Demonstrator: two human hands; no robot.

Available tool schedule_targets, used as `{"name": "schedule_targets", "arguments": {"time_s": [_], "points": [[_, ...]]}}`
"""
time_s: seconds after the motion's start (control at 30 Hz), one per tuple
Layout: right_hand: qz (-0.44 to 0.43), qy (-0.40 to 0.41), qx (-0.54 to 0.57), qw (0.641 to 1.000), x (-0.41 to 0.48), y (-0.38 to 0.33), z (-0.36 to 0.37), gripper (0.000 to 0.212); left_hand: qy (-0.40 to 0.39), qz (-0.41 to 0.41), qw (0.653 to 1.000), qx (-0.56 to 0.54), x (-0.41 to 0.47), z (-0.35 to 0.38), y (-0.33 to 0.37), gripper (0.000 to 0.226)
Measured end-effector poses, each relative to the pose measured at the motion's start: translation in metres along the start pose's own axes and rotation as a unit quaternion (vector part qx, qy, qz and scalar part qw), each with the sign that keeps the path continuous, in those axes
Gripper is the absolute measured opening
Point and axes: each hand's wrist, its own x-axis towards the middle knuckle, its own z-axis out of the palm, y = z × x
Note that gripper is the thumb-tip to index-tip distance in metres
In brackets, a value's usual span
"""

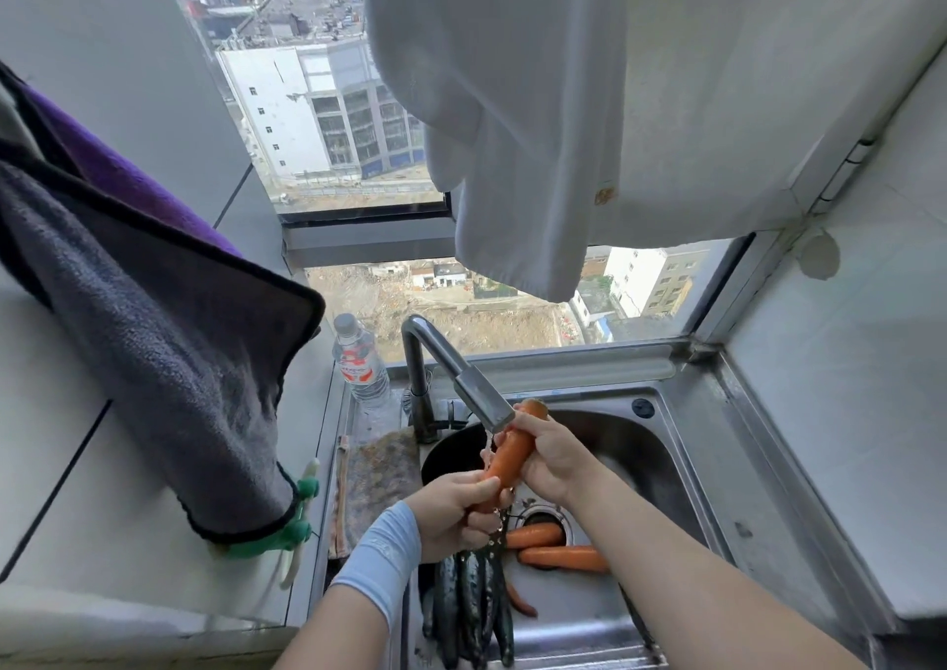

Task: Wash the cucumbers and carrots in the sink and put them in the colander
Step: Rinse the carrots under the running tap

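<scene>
My left hand [461, 503] and right hand [551, 456] both grip one carrot [512, 451] under the tap [484, 395]; I should rotate it so water reaches every side.

A water bottle [358, 362] stands beside a folded cloth [376, 480].

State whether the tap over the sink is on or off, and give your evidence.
On: a thin stream falls from the tap spout onto the carrot held beneath it.

Head-worn view, facing down, close above sink [681, 444]
</scene>
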Motion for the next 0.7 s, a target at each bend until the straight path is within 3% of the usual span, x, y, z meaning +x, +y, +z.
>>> {"name": "schedule_targets", "arguments": {"time_s": [0.07,0.13,0.23,0.3,0.47,0.53,0.6,0.7], "points": [[-0.013,0.024,-0.013,1.000,0.004,0.001,0.001,0.030,0.058,0.008,0.994,0.096,0.004,0.008,-0.003,0.019],[-0.029,0.070,-0.039,0.996,0.009,0.004,0.006,0.029,0.157,0.013,0.957,0.244,0.011,0.015,-0.003,0.020],[-0.043,0.145,-0.067,0.986,0.018,0.009,0.017,0.034,0.277,0.041,0.827,0.487,0.018,0.019,-0.004,0.038],[-0.040,0.196,-0.067,0.977,0.023,0.013,0.022,0.035,0.328,0.040,0.743,0.581,0.018,0.019,-0.008,0.042],[-0.040,0.251,0.010,0.967,0.024,0.016,0.028,0.019,0.383,0.075,0.612,0.688,0.015,0.027,-0.015,0.031],[-0.037,0.222,0.009,0.974,0.021,0.018,0.031,0.017,0.368,0.094,0.622,0.685,0.013,0.025,-0.019,0.029],[-0.038,0.197,-0.017,0.980,0.013,0.020,0.031,0.010,0.355,0.119,0.654,0.658,0.012,0.020,-0.022,0.025],[-0.054,0.163,-0.066,0.983,0.004,0.022,0.023,0.036,0.336,0.109,0.689,0.633,0.011,0.016,-0.019,0.023]]}}
